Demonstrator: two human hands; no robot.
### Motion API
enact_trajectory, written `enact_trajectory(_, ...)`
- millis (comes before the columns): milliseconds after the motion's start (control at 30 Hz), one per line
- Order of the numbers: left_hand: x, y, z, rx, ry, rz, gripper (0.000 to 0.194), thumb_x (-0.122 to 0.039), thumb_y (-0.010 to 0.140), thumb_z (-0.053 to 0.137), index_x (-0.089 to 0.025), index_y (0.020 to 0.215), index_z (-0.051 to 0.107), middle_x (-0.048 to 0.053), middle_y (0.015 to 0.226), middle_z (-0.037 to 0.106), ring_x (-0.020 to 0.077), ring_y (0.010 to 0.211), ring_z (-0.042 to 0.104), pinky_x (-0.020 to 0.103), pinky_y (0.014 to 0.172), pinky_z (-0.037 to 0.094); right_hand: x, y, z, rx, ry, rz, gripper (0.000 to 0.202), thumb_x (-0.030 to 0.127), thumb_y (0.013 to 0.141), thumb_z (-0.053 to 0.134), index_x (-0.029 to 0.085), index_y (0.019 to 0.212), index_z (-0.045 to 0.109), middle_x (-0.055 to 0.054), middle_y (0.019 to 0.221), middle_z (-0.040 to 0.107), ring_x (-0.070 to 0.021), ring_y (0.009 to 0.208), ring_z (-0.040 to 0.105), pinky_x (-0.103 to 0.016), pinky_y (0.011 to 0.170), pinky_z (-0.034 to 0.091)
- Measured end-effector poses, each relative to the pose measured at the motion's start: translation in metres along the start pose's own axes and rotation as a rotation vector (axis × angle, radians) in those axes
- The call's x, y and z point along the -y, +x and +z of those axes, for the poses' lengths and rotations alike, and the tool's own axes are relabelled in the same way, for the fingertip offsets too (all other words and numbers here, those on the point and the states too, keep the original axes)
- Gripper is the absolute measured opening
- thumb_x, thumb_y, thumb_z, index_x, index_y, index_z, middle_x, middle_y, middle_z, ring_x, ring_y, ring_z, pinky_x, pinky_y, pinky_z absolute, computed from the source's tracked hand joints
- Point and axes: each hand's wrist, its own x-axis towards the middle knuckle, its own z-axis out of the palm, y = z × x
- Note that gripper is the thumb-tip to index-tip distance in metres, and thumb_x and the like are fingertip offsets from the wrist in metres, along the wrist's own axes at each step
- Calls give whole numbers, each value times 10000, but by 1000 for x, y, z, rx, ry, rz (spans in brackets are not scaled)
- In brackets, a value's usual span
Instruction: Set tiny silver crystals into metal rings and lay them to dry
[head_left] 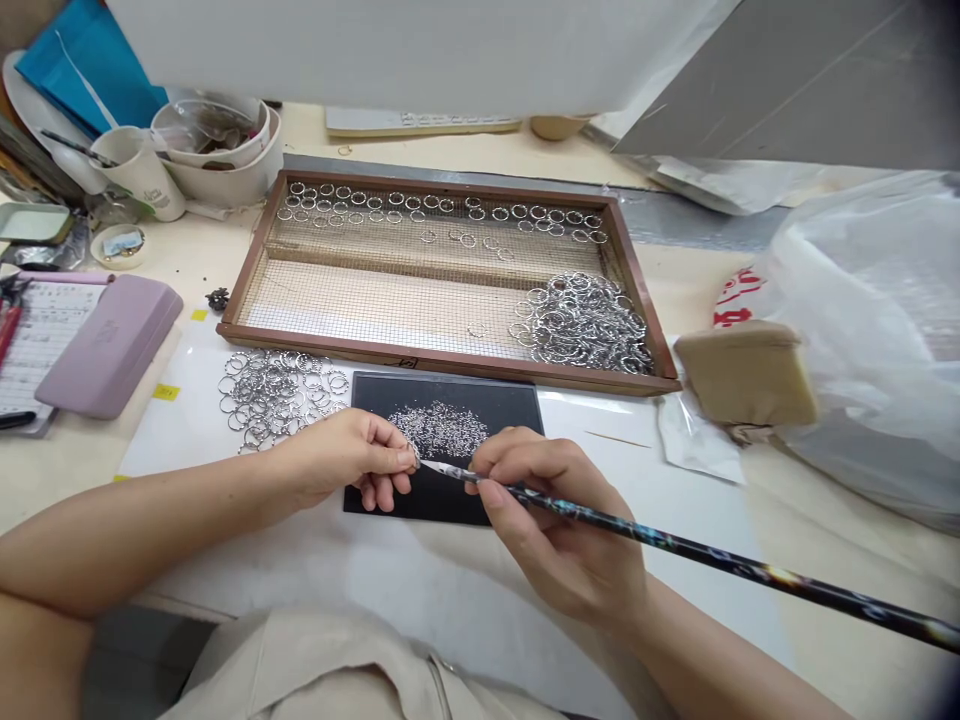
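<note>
My left hand (360, 460) pinches a small silver ring (413, 455), mostly covered by the fingertips, over the left part of a black mat (457, 499). In my right hand (559, 515) is a long, dark patterned pen-like tool (675, 543), its pale tip touching or very near the ring. Many tiny shiny stones (439, 428) lie spread on the mat behind both hands. A loose pile of silver rings (281, 392) rests on white paper just left of the mat.
Behind the mat, a wooden-framed mesh tray (450, 358) holds rows of rings and a ring heap (581, 325) at its right. A purple case (110, 345) lies left, a tan block (746, 375) and plastic bag (877, 300) right. Cups and tubs (225, 175) stand back left.
</note>
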Motion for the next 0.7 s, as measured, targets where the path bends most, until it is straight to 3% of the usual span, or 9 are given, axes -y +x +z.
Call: enact_trajectory(700, -1, -2, 1, 10, 16, 3, 218, -194, 809, 589, -112, 609, 559, -22, 492, 569, 46, 392, 514, 141, 373, 371, 0, 0, 0, 4, 25, -6, 197, 18, 753, 495, 205, 810, 476, -12, 702, 527, -127, 610, 515, -266, 515, 426)
